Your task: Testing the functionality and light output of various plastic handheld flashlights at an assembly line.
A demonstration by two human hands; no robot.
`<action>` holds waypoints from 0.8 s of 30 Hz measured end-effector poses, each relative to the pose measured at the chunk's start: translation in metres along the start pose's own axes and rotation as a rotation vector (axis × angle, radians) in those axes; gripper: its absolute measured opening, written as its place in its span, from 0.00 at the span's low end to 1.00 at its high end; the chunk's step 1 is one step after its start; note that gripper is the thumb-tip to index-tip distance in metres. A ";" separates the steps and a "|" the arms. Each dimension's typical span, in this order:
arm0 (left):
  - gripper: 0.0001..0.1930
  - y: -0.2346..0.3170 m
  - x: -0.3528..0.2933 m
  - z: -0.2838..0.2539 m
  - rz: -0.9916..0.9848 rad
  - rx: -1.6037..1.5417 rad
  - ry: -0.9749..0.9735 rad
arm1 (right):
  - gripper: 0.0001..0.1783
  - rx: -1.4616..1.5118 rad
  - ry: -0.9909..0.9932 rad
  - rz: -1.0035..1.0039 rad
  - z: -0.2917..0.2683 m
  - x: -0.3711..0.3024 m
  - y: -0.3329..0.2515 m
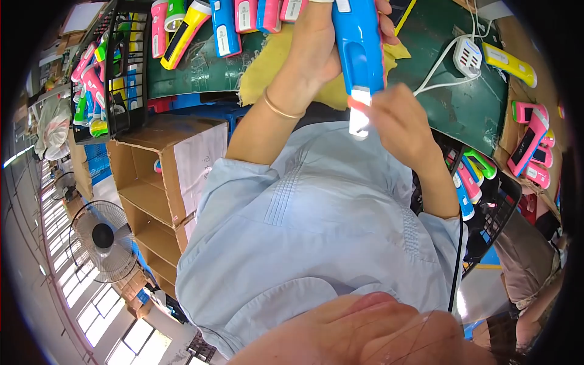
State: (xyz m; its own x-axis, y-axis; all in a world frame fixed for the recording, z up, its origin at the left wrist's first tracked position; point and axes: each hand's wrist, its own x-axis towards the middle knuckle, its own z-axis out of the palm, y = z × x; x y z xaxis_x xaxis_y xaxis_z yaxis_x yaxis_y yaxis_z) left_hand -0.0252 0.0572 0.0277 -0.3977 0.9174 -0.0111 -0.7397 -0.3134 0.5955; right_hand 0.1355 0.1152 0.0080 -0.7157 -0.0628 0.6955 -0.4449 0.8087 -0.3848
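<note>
My left hand point(317, 52) is wrapped round a blue flashlight point(359, 36) with a pink edge, held upright over the table's near edge. A lit white end piece point(360, 115) glows at the bottom of this flashlight. Curled fingers of my right hand point(400, 118) close on that end piece from the right; their tips are partly hidden. Beneath the left hand, a yellow cloth point(267, 70) lies on the green tabletop point(201, 76). Several pink, blue, yellow and green flashlights, one of them a yellow flashlight point(187, 33), line the table's far left.
A black basket point(126, 73) of flashlights stands at the left, beside cardboard shelves point(149, 182). On the right are a white multi-port charger point(468, 56) with cables, another yellow flashlight point(510, 64) and a pile of pink ones point(528, 140). Behind stands a fan point(103, 237); another person's leg point(526, 261) shows lower right.
</note>
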 end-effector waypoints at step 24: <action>0.35 -0.026 -0.059 -0.024 0.403 1.256 -0.396 | 0.08 0.241 0.150 0.759 -0.003 -0.039 0.022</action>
State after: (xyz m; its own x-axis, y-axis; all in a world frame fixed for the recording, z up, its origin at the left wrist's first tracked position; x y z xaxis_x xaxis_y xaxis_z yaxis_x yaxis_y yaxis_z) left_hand 0.0045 0.0052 -0.0063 -0.1294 0.8911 0.4349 0.4553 -0.3362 0.8244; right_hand 0.1554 0.1369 -0.0253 -0.7970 0.5454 0.2597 0.0168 0.4498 -0.8930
